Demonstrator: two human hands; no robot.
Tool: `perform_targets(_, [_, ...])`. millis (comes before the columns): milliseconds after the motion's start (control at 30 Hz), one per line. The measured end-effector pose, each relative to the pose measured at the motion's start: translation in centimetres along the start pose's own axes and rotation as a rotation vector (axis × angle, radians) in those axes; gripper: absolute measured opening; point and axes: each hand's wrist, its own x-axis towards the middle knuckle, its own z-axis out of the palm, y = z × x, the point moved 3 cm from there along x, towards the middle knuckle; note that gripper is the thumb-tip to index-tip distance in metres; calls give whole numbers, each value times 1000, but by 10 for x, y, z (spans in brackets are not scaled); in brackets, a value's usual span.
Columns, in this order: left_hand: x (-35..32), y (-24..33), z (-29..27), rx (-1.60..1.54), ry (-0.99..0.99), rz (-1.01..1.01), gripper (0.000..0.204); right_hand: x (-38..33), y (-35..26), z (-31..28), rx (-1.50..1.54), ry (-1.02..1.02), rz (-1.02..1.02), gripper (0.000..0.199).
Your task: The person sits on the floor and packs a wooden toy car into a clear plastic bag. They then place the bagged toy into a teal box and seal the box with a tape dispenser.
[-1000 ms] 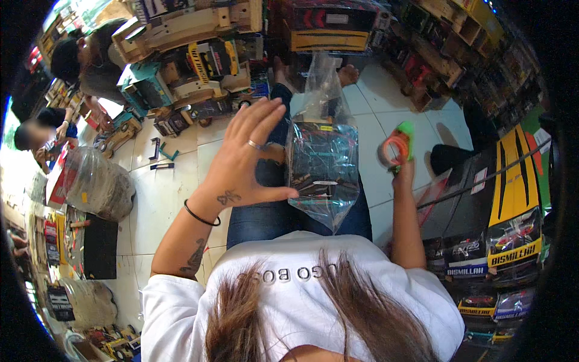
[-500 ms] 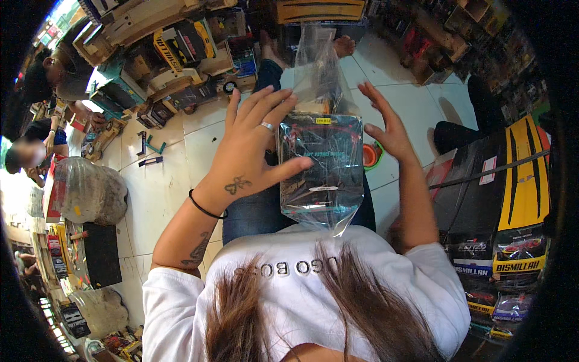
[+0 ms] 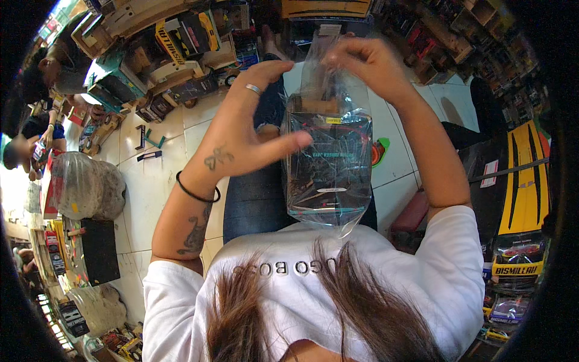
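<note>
A clear plastic bag (image 3: 329, 163) with a dark boxed item inside hangs upright over my lap in the head view. My left hand (image 3: 250, 130) presses flat against the bag's left side, thumb across its front, a ring on one finger. My right hand (image 3: 362, 63) pinches the open top of the bag above it. A red and green roll (image 3: 379, 152) lies on the white tiled floor just right of the bag, partly hidden behind it.
Boxed toy cars (image 3: 175, 42) are stacked across the floor ahead and on the left. A yellow and black boxed toy (image 3: 522, 181) lies at right. A bulging plastic sack (image 3: 84, 187) sits far left. Other people (image 3: 42, 78) crouch at upper left.
My right hand let go of the red and green roll, which now lies on the floor, and rose to the bag's top. The bag was lifted higher; my left hand stayed on it.
</note>
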Motion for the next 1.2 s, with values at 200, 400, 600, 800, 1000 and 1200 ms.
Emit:
perform_targets(200, [-11, 32, 5, 427, -127, -37, 97, -36, 3, 6, 193, 118, -47, 99])
perform_targets(400, [-11, 51, 46, 647, -241, -49, 117, -43, 23, 30, 37, -333, -60, 116])
perform_targets(600, [-17, 72, 61, 709, -337, 10, 129, -6, 19, 30, 195, -388, -128, 107])
perform_targets(800, [-40, 74, 33, 171, -366, 152, 98, -6, -6, 35, 335, -269, -133, 71])
perform_targets(1000, [-62, 71, 71, 526, -397, 209, 101, -18, -27, 40, 113, -194, -280, 32])
perform_targets(1200, [-59, 62, 87, 651, -119, 279, 52, -51, -49, 55, 130, 231, -187, 22])
